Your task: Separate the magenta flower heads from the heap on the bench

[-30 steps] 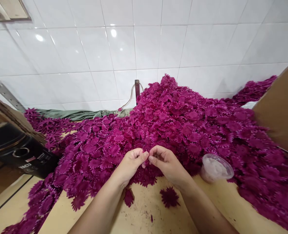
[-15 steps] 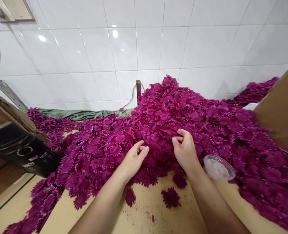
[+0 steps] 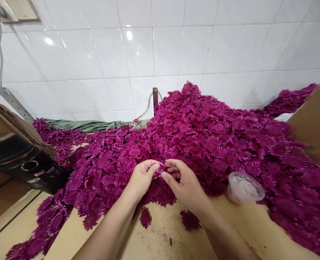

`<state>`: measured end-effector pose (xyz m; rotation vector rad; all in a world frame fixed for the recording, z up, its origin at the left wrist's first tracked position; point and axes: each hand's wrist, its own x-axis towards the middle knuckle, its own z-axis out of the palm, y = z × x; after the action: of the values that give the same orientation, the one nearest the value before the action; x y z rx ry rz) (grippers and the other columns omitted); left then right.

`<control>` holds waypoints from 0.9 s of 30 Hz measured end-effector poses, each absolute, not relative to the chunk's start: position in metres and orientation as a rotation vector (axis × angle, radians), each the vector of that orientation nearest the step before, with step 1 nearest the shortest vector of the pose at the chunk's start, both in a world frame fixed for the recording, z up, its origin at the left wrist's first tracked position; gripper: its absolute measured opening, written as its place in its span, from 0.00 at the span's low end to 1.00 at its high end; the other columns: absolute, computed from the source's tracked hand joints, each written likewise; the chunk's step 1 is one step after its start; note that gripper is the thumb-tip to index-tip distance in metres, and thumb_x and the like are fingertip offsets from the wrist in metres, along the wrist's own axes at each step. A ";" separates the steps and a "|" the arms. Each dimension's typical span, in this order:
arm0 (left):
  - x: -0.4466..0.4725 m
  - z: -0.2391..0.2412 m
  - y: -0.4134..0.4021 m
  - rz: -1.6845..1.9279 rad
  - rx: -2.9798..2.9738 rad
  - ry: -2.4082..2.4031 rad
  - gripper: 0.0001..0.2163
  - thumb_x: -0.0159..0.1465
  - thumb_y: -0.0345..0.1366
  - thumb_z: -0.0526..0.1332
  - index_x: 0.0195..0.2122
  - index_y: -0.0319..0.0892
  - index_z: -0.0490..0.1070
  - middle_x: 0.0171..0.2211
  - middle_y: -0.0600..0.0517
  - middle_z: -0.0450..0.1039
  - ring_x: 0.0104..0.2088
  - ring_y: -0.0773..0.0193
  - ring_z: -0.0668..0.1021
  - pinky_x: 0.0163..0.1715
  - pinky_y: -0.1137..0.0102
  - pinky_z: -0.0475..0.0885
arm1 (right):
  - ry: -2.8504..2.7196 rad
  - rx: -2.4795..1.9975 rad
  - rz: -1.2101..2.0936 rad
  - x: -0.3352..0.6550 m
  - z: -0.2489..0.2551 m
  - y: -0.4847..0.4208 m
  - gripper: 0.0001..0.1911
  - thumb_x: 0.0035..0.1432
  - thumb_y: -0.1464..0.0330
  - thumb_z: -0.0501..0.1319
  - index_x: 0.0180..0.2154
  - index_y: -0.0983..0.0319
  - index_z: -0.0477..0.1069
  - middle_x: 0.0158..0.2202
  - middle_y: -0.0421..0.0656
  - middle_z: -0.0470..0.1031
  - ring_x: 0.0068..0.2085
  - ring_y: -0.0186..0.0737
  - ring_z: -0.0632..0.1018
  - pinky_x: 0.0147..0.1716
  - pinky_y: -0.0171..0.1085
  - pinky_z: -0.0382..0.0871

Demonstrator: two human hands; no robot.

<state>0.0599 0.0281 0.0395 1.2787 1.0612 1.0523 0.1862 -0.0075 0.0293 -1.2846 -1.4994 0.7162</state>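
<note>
My left hand and my right hand meet in front of a big heap of magenta artificial flower heads. Between their fingertips is a small magenta flower head, mostly covered by the fingers. Thumb and forefinger of the left hand pinch it on one side. On the other side the right hand's thumb and bent fingers close on it. Below the hands, one loose flower and another flower lie on the tabletop.
A clear round tub with whitish contents stands right of my right forearm. At left, a black canister leans by a cardboard box. Another cardboard panel rises at right. White tiled wall stands behind the heap.
My hands, apart over the heap before, have come together. The right hand moved left and down, and a small flower head now shows between the fingertips.
</note>
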 end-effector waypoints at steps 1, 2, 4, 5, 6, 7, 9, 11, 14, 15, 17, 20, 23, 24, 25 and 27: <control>0.060 0.038 0.028 1.064 1.289 1.066 0.11 0.46 0.42 0.62 0.19 0.39 0.67 0.17 0.58 0.64 0.22 0.71 0.65 0.26 0.74 0.62 | -1.496 -1.283 0.734 0.186 0.030 -0.008 0.16 0.49 0.65 0.59 0.42 0.62 0.64 0.40 0.46 0.70 0.39 0.38 0.72 0.40 0.40 0.68; 0.061 0.037 0.028 1.067 1.297 1.071 0.13 0.46 0.44 0.62 0.17 0.39 0.64 0.15 0.59 0.61 0.20 0.72 0.63 0.24 0.75 0.60 | -1.499 -1.276 0.744 0.185 0.031 -0.008 0.17 0.49 0.65 0.59 0.42 0.61 0.64 0.40 0.46 0.70 0.39 0.38 0.72 0.40 0.40 0.68; 0.062 0.034 0.029 1.055 1.300 1.073 0.17 0.45 0.47 0.62 0.15 0.40 0.60 0.14 0.61 0.55 0.17 0.74 0.59 0.20 0.75 0.57 | -1.521 -1.247 0.751 0.184 0.033 -0.008 0.16 0.47 0.67 0.60 0.41 0.60 0.66 0.40 0.44 0.71 0.38 0.38 0.73 0.38 0.40 0.69; 0.062 0.033 0.029 1.042 1.293 1.069 0.18 0.45 0.48 0.62 0.15 0.40 0.60 0.13 0.61 0.54 0.17 0.74 0.58 0.19 0.76 0.56 | -1.541 -1.225 0.760 0.184 0.034 -0.007 0.15 0.47 0.68 0.60 0.40 0.59 0.66 0.39 0.43 0.71 0.38 0.38 0.73 0.37 0.39 0.69; 0.062 0.032 0.028 1.030 1.285 1.062 0.18 0.46 0.50 0.61 0.16 0.40 0.60 0.13 0.61 0.54 0.17 0.74 0.58 0.19 0.75 0.56 | -1.563 -1.205 0.774 0.184 0.035 -0.007 0.15 0.47 0.69 0.60 0.40 0.59 0.67 0.38 0.43 0.72 0.37 0.37 0.73 0.36 0.38 0.69; 0.062 0.031 0.028 1.023 1.280 1.056 0.18 0.47 0.51 0.60 0.17 0.40 0.62 0.14 0.61 0.55 0.18 0.73 0.59 0.20 0.75 0.57 | -1.583 -1.196 0.788 0.184 0.036 -0.006 0.14 0.47 0.70 0.59 0.39 0.59 0.67 0.36 0.42 0.73 0.36 0.37 0.73 0.36 0.37 0.69; 0.062 0.032 0.026 1.010 1.291 1.042 0.18 0.48 0.51 0.59 0.18 0.39 0.65 0.16 0.59 0.59 0.20 0.72 0.62 0.22 0.75 0.60 | -1.591 -1.228 0.784 0.184 0.037 -0.005 0.11 0.47 0.72 0.58 0.36 0.60 0.69 0.33 0.41 0.73 0.33 0.36 0.73 0.34 0.37 0.68; 0.060 0.035 0.022 0.959 1.317 0.993 0.15 0.48 0.48 0.60 0.21 0.39 0.68 0.19 0.57 0.64 0.23 0.71 0.66 0.28 0.74 0.63 | -1.576 -1.302 0.716 0.184 0.036 -0.003 0.08 0.47 0.73 0.56 0.32 0.61 0.70 0.31 0.41 0.73 0.31 0.36 0.73 0.33 0.37 0.68; 0.058 0.039 0.016 0.870 1.301 0.880 0.12 0.46 0.42 0.64 0.27 0.39 0.71 0.25 0.54 0.70 0.30 0.67 0.71 0.36 0.71 0.64 | -1.508 -1.362 0.632 0.188 0.037 0.000 0.04 0.48 0.71 0.54 0.27 0.62 0.68 0.27 0.41 0.72 0.29 0.37 0.72 0.32 0.37 0.66; 0.058 0.040 0.014 0.868 1.271 0.864 0.12 0.45 0.40 0.65 0.28 0.39 0.71 0.27 0.54 0.71 0.31 0.66 0.71 0.37 0.71 0.65 | -1.467 -1.356 0.633 0.191 0.037 0.002 0.04 0.49 0.70 0.54 0.27 0.62 0.67 0.25 0.41 0.71 0.27 0.37 0.72 0.30 0.37 0.66; 0.057 0.039 0.013 0.888 1.204 0.883 0.12 0.44 0.39 0.66 0.29 0.39 0.71 0.26 0.53 0.72 0.29 0.67 0.72 0.34 0.71 0.65 | -1.342 -1.332 0.637 0.199 0.037 0.008 0.06 0.49 0.66 0.54 0.27 0.62 0.66 0.24 0.41 0.71 0.26 0.37 0.72 0.28 0.37 0.66; 0.055 0.033 0.015 0.898 1.183 0.972 0.12 0.45 0.41 0.65 0.23 0.38 0.69 0.19 0.56 0.67 0.21 0.72 0.66 0.25 0.74 0.61 | -1.189 -1.370 0.570 0.215 0.033 0.019 0.09 0.50 0.65 0.53 0.31 0.63 0.66 0.26 0.44 0.71 0.28 0.40 0.73 0.30 0.40 0.68; 0.056 0.028 0.018 0.927 1.228 1.043 0.15 0.46 0.45 0.63 0.17 0.38 0.63 0.15 0.59 0.60 0.17 0.75 0.59 0.20 0.76 0.55 | -1.272 -1.472 0.368 0.224 0.028 0.023 0.14 0.48 0.68 0.54 0.38 0.67 0.66 0.38 0.53 0.70 0.39 0.47 0.72 0.40 0.48 0.66; 0.057 0.027 0.019 0.943 1.234 1.052 0.16 0.47 0.46 0.62 0.17 0.39 0.62 0.15 0.60 0.58 0.17 0.75 0.58 0.19 0.76 0.54 | -1.326 -1.494 0.278 0.223 0.027 0.021 0.17 0.48 0.68 0.54 0.41 0.68 0.66 0.43 0.56 0.68 0.44 0.50 0.70 0.44 0.50 0.63; 0.058 0.026 0.020 0.957 1.239 1.057 0.16 0.47 0.47 0.62 0.17 0.40 0.60 0.15 0.61 0.57 0.17 0.75 0.58 0.19 0.76 0.53 | -1.378 -1.501 0.197 0.220 0.028 0.018 0.19 0.48 0.68 0.55 0.43 0.68 0.65 0.47 0.57 0.66 0.48 0.52 0.67 0.47 0.52 0.60; 0.061 0.026 0.022 0.972 1.256 1.065 0.17 0.46 0.48 0.62 0.16 0.40 0.58 0.14 0.61 0.56 0.17 0.75 0.57 0.19 0.76 0.53 | -1.489 -1.483 0.160 0.211 0.032 0.009 0.19 0.49 0.66 0.55 0.43 0.67 0.67 0.48 0.56 0.66 0.51 0.52 0.64 0.50 0.52 0.56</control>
<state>0.0609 0.0222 0.0258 1.2560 1.0651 0.9722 0.2111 0.0089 0.0318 -1.4832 -1.4889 0.1598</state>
